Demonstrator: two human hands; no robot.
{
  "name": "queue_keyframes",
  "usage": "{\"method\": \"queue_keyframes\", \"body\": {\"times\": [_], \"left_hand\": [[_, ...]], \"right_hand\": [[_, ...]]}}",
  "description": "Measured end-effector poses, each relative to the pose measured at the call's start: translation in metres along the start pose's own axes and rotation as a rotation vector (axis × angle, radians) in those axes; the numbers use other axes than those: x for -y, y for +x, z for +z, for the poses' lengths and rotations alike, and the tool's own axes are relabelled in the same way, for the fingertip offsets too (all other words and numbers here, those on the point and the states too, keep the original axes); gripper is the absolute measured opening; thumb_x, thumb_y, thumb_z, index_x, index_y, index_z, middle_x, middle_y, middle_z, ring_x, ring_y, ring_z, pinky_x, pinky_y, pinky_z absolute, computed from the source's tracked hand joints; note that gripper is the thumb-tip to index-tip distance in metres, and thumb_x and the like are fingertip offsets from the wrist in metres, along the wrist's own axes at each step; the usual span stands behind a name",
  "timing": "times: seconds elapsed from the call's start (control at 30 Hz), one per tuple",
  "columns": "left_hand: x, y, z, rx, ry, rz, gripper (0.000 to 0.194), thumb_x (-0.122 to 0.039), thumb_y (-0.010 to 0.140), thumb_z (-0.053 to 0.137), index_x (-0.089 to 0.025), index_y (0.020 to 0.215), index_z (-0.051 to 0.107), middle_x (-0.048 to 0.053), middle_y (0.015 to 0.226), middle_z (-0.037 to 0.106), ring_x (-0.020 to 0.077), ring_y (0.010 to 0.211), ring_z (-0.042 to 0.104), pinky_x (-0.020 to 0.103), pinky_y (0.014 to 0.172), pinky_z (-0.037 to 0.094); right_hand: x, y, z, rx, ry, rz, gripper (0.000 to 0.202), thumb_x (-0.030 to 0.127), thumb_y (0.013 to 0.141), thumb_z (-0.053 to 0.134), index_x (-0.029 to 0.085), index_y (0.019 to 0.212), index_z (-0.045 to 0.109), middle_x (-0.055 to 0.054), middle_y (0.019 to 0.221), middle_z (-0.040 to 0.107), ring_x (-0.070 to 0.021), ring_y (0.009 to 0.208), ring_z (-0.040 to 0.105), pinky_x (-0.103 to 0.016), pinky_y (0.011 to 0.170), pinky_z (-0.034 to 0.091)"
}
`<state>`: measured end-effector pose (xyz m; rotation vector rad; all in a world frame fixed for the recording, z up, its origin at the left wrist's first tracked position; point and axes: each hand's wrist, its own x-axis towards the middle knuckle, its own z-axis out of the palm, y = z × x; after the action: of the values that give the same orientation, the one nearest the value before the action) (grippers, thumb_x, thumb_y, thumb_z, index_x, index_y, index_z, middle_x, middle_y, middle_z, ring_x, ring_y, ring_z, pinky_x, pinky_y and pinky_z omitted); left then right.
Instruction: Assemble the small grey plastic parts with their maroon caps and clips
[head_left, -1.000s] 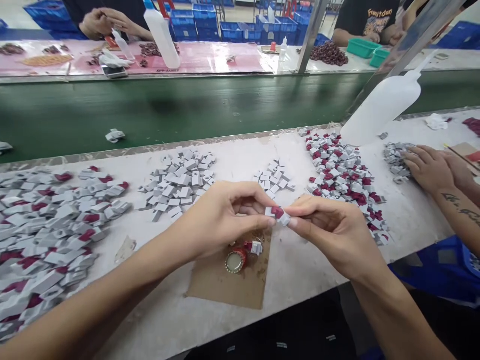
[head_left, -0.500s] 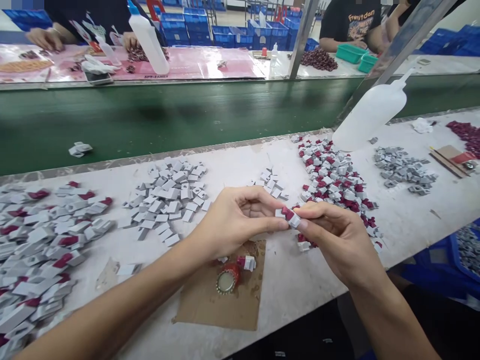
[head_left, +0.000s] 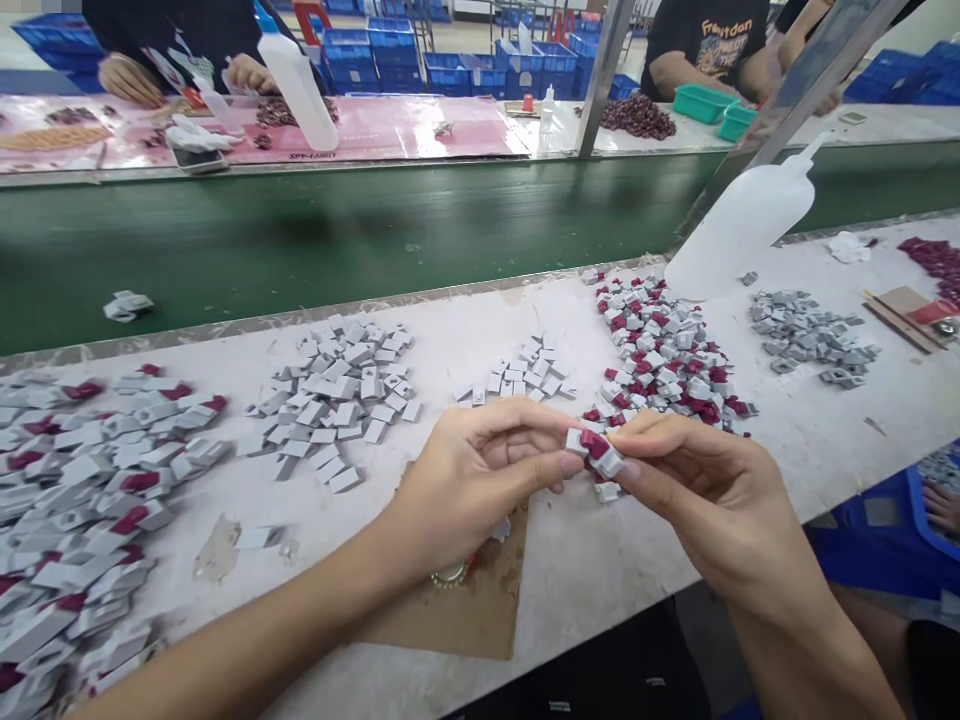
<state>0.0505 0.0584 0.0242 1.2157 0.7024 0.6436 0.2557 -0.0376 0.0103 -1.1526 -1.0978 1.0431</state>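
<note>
A small grey and maroon plastic piece [head_left: 596, 448] is pinched between both hands above the table. My left hand [head_left: 480, 470] grips its left end with thumb and forefinger, and my right hand [head_left: 697, 490] holds the right end the same way. Behind the fingers lies a heap of joined grey-maroon pieces [head_left: 660, 345]. Further left is a small group of grey pieces [head_left: 529, 370]. Under my left hand and wrist, a cardboard square [head_left: 472, 625] carries a red bottle cap [head_left: 451, 575], mostly covered.
More pieces are heaped at left [head_left: 90, 500], at centre-left [head_left: 337, 390] and at right [head_left: 810, 335]. A white squeeze bottle [head_left: 739, 230] leans beside a metal post. Beyond runs a green belt [head_left: 412, 225], with people working across it. Another person's hand [head_left: 943, 505] shows by a blue crate [head_left: 877, 540].
Both hands have moved slightly right and down with the piece, and my left hand now covers more of the cap. The loose piece on the belt has shifted left. Another person's hand has appeared at right.
</note>
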Motion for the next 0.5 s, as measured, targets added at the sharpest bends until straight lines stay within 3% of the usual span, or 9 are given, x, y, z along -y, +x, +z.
{"method": "queue_keyframes", "body": {"times": [0.13,0.33,0.43,0.5], "left_hand": [[-0.006,-0.003,0.003,-0.006,0.072,0.063,0.006,-0.021,0.089,0.092,-0.024,0.094,0.091,0.007,0.095,0.086,0.0232,0.078,0.082,0.034,0.069,0.071],[-0.011,0.005,-0.004,0.110,0.336,0.053,0.007,-0.030,0.099,0.084,-0.025,0.104,0.087,0.002,0.086,0.083,0.0206,0.076,0.080,0.030,0.065,0.065],[-0.012,0.027,-0.015,0.149,0.487,0.079,0.013,-0.032,0.101,0.081,-0.025,0.113,0.085,0.003,0.089,0.085,0.0214,0.078,0.080,0.032,0.067,0.064],[-0.013,0.051,-0.030,0.065,0.592,0.131,0.015,-0.032,0.100,0.082,-0.024,0.112,0.086,0.006,0.098,0.087,0.0226,0.083,0.081,0.035,0.072,0.066]], "right_hand": [[0.007,-0.005,0.000,0.007,0.010,0.006,0.018,0.016,0.100,0.089,0.033,0.104,0.092,-0.002,0.099,0.084,-0.0173,0.092,0.083,-0.024,0.077,0.070],[0.001,-0.001,-0.003,0.042,-0.081,0.017,0.015,0.025,0.104,0.086,0.034,0.113,0.092,-0.003,0.106,0.087,-0.0205,0.097,0.085,-0.030,0.081,0.073],[0.000,0.014,-0.020,0.029,-0.358,0.033,0.028,0.034,0.104,0.085,0.033,0.132,0.087,-0.006,0.116,0.088,-0.0256,0.100,0.084,-0.039,0.082,0.073],[0.000,0.030,-0.037,-0.060,-0.712,-0.027,0.033,0.035,0.104,0.081,0.028,0.137,0.085,-0.010,0.119,0.085,-0.0298,0.101,0.081,-0.046,0.083,0.071]]}}
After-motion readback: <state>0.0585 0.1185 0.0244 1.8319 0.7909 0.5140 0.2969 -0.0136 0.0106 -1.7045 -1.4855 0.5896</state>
